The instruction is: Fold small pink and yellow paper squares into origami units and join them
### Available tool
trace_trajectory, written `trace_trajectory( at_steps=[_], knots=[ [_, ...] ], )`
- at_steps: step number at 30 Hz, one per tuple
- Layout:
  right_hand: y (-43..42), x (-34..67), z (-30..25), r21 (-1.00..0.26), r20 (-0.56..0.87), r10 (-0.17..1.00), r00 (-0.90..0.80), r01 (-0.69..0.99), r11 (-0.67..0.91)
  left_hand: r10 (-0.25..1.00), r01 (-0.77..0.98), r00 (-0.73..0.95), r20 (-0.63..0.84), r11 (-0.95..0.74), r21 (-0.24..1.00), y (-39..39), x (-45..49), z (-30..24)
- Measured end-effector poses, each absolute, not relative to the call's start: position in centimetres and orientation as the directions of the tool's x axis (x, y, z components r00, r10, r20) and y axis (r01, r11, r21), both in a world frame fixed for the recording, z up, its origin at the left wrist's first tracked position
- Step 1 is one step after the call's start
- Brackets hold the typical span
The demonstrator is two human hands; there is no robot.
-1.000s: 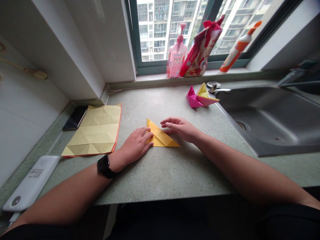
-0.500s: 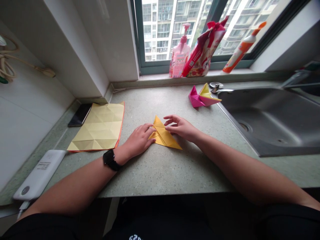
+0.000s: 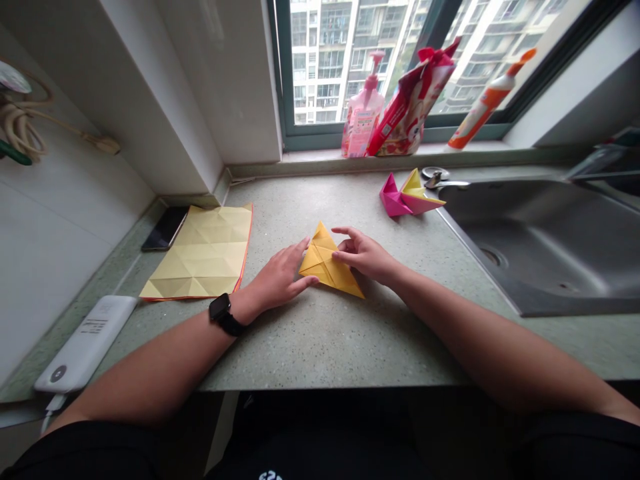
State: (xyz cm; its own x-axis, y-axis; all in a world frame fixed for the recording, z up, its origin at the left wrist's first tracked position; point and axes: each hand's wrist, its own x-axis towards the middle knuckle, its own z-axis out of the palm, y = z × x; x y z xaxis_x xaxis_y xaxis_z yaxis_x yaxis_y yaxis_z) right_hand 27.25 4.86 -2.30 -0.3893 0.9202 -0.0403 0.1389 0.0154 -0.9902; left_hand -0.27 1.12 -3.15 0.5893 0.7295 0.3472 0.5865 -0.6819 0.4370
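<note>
A folded orange-yellow paper [image 3: 327,267] lies on the speckled grey counter [image 3: 325,333], shaped as a triangle with its tip pointing away from me. My left hand [image 3: 280,280], with a black watch on the wrist, rests flat at the paper's left edge, fingers stretched out and touching it. My right hand [image 3: 363,255] sits at the paper's right edge, fingertips curled and pressing on the fold.
A creased yellow sheet [image 3: 205,253] and a dark phone [image 3: 165,228] lie at left, a white power bank [image 3: 85,343] nearer me. A pink-and-yellow folded paper figure [image 3: 407,195] sits beside the steel sink [image 3: 540,240]. Bottles [image 3: 363,120] and a red pouch [image 3: 413,100] stand on the sill.
The paper has turned so its tip points further away. My right hand's fingers have curled onto its right edge, and my left hand has spread flat along the left side.
</note>
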Motion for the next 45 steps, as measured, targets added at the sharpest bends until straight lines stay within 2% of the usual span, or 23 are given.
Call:
trace_trajectory(
  at_steps=[13, 23, 26, 31, 34, 40, 45],
  knots=[
    [3.1, 26.3, -1.4, -0.969, 0.192, 0.886, -0.423, 0.063, 0.240, 0.698, 0.561, 0.579, 0.422, -0.716, 0.415, 1.6, -0.5, -3.4],
    [2.0, 26.4, -0.4, -0.900, 0.257, 0.837, -0.483, 0.195, 0.389, 0.723, 0.562, 0.562, 0.401, -0.690, 0.456, 1.3, -0.6, -3.1],
    [1.4, 26.3, -0.2, -0.824, 0.343, 0.794, -0.501, 0.244, 0.510, 0.733, 0.542, 0.562, 0.383, -0.676, 0.499, 1.2, -0.6, -3.0],
    [0.4, 25.9, 0.0, -0.586, 0.506, 0.651, -0.566, 0.328, 0.741, 0.716, 0.506, 0.587, 0.378, -0.689, 0.519, 1.1, -0.4, -3.0],
    [0.1, 25.8, 0.2, -0.473, 0.561, 0.569, -0.602, 0.332, 0.816, 0.697, 0.465, 0.628, 0.346, -0.692, 0.552, 1.0, -0.2, -2.9],
    [0.4, 26.2, 0.8, -0.382, 0.584, 0.460, -0.669, 0.273, 0.883, 0.696, 0.339, 0.633, 0.338, -0.642, 0.687, 0.4, 0.0, -1.8],
    [0.9, 26.6, 0.5, -0.347, 0.562, 0.399, -0.724, 0.231, 0.909, 0.762, 0.310, 0.576, 0.297, -0.540, 0.783, 0.2, 0.0, -0.9]
  ],
)
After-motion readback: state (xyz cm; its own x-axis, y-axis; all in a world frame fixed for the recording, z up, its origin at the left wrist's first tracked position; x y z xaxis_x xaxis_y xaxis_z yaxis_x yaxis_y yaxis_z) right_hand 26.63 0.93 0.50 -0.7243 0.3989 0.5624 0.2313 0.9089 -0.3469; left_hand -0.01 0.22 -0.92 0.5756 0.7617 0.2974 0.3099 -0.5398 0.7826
